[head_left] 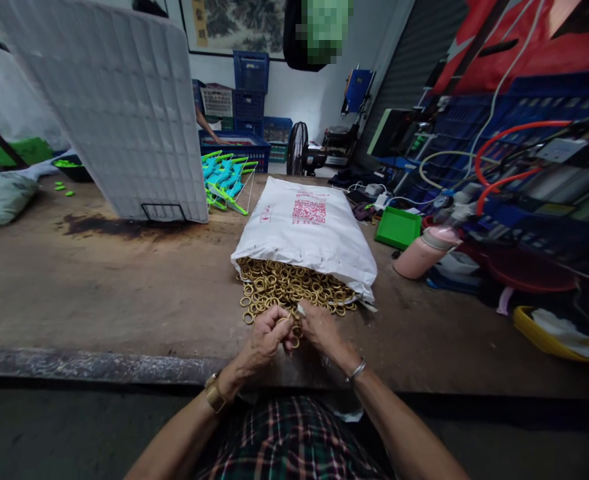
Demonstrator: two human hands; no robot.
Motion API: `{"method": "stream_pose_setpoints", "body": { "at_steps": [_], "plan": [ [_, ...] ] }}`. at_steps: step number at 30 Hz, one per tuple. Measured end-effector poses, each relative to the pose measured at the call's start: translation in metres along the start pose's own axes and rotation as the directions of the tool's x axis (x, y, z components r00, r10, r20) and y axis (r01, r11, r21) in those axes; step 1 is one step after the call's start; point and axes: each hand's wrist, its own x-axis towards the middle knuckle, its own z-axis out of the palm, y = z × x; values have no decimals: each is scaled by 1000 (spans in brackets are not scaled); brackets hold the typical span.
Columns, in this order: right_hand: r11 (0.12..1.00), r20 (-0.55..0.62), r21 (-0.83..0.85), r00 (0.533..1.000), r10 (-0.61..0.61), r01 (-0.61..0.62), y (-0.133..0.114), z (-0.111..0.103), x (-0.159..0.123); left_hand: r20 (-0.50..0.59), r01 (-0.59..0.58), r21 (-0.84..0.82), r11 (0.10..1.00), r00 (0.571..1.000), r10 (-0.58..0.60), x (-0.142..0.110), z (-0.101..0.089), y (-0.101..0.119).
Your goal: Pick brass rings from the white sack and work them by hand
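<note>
Many brass-coloured rings (274,283) spill from the mouth of a white woven sack (284,230) lying flat on the table. My left hand (270,331), with a watch on its wrist, is pinched closed on a ring at the near edge of the pile. Close beside it, my right hand (320,328) is closed too, its fingers bent down around a few rings (297,331) between the hands. Something white covers its thumb tip. Its fingertips are partly hidden, so exactly how many rings it grips is unclear.
A tall white padded panel (139,113) stands left of the sack. Behind are green and blue toy bows (227,177). To the right are a green tray (398,227), a pink bottle (422,253) and a yellow basin (559,337). Another person's arm (208,127) reaches over a blue crate (234,145).
</note>
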Motion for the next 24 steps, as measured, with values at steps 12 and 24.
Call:
{"method": "stream_pose_setpoints", "body": {
  "at_steps": [12,24],
  "plan": [
    [980,-18,167,994,-106,107,3,26,-42,-180,114,-478,871,958,-224,5,-23,2],
    [998,-36,-30,998,-51,50,3,56,-47,-328,388,-486,783,750,-575,15,-45,-4]
  ]
}}
